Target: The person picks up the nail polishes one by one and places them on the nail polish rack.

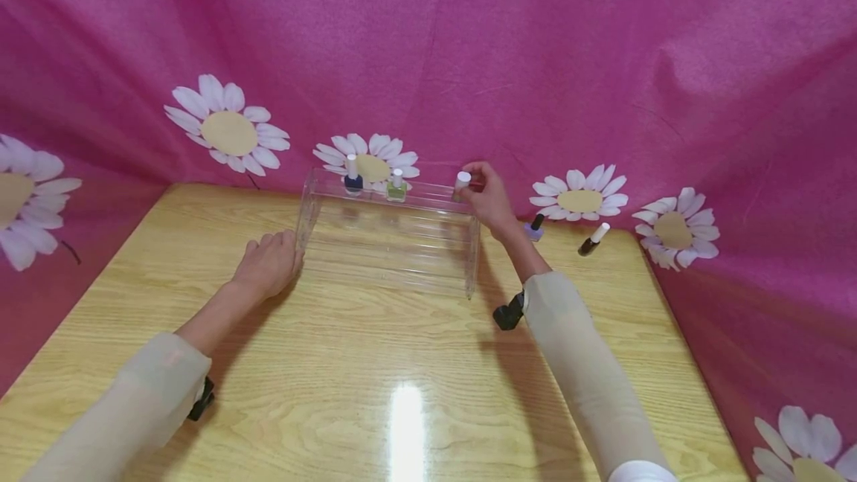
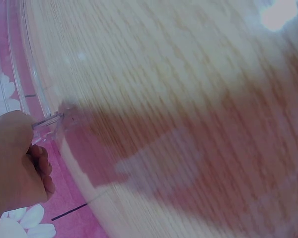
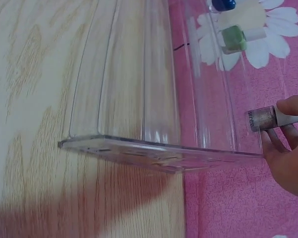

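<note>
A clear tiered acrylic rack (image 1: 395,279) stands on the table. My right hand (image 1: 492,203) pinches the white cap of a nail polish bottle (image 3: 261,119) at the right end of the rack's top tier. In the right wrist view this bottle's glass looks greyish-brown. Farther left on the same tier are a green nail polish bottle (image 1: 396,190) and a dark blue nail polish bottle (image 1: 353,183), both white-capped and upright. My left hand (image 1: 268,265) holds the rack's left side with curled fingers (image 2: 43,166); its thumb is hidden.
Right of the rack, a lilac nail polish bottle (image 1: 534,229) with a black cap and a dark nail polish bottle (image 1: 593,239) with a white cap stand on the wooden table (image 1: 335,363). A pink cloth (image 1: 469,58) with daisies hangs behind and at both sides.
</note>
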Motion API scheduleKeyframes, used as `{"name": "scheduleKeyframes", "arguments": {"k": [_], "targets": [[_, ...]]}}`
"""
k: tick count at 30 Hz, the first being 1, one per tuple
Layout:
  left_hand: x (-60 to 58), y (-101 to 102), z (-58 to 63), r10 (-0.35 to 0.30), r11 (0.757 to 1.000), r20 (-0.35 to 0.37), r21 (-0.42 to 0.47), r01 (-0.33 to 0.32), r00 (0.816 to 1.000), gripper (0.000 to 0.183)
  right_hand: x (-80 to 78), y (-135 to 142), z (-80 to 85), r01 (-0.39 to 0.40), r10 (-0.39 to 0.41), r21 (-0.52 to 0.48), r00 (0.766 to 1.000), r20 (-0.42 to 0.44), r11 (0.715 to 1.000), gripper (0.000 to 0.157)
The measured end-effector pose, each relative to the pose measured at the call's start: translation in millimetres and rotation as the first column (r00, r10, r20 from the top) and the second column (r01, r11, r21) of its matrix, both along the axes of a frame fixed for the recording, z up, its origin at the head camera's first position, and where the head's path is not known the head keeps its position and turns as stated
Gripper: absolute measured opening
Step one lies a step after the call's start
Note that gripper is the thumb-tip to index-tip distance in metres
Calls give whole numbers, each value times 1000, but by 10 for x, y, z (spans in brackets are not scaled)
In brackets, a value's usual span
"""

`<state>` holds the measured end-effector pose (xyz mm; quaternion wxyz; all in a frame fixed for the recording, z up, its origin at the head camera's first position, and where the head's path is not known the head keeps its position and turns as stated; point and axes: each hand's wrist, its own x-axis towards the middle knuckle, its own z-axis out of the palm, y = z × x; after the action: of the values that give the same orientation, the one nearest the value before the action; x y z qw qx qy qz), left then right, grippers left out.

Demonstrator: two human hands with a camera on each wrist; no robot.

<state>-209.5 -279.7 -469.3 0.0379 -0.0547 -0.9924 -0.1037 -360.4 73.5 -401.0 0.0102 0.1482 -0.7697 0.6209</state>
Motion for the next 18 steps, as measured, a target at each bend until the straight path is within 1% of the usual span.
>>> {"name": "scheduleKeyframes", "arguments": {"k": [3, 13, 18], "targets": [[-3, -2, 4, 2, 1000, 7, -1, -2, 1000, 23, -8, 6, -12, -10, 11, 39, 1000, -4, 999, 33], [7, 4, 30, -2, 1000, 19, 13, 1, 1000, 23, -22, -8, -24, -5, 8, 124, 1000, -22, 992, 31], [5, 3, 36, 2, 1000, 28, 16, -3, 1000, 23, -30, -14, -36, 0, 4, 146, 1000, -30, 989, 31]]}}
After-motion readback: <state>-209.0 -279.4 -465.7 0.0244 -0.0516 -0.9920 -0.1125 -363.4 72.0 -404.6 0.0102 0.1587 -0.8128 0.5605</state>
